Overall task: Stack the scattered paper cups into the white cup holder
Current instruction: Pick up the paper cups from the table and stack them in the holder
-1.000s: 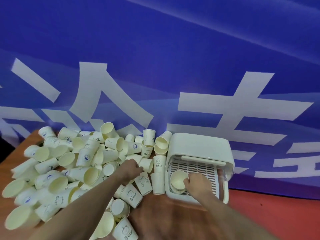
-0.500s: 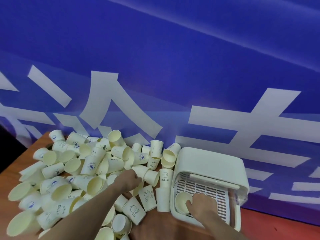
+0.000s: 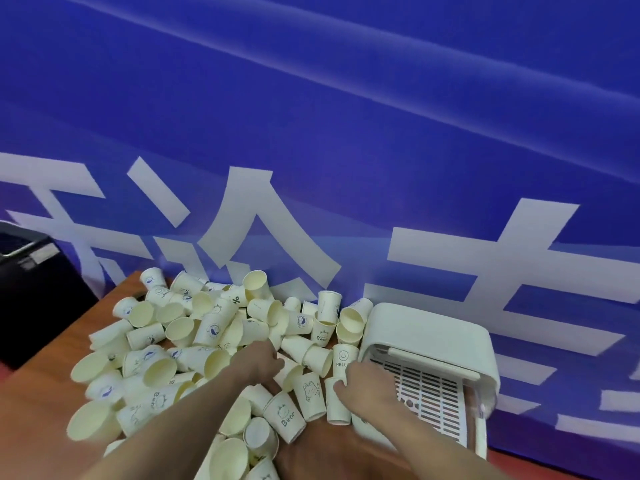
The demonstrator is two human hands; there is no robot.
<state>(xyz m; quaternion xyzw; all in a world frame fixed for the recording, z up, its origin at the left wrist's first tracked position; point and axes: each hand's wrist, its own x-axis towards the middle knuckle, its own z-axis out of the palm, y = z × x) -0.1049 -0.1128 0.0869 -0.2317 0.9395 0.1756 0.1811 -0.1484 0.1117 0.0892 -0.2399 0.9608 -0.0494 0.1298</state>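
Several cream paper cups (image 3: 211, 332), some printed with "Bear" or "HELLO", lie scattered in a pile on the left half of the table. The white cup holder (image 3: 433, 334), with a rounded hood and a slatted tray, stands at the right against the banner. My left hand (image 3: 258, 367) reaches into the middle of the pile, fingers and thumb curled round a lying cup (image 3: 292, 374). My right hand (image 3: 369, 384) is at the holder's left edge, its fingers curled over the top of a plain upside-down cup (image 3: 337, 408). This hand hides the holder's front-left corner.
The brown wooden table (image 3: 52, 362) ends at the left, where a black object (image 3: 31, 271) stands beyond its edge. A blue banner (image 3: 346, 133) with large white characters rises right behind the cups and holder. Cups also crowd the table's near edge.
My right hand has come out of the holder's tray and moved left onto the plain cup beside it. My left hand has stayed in the pile. The view has shifted.
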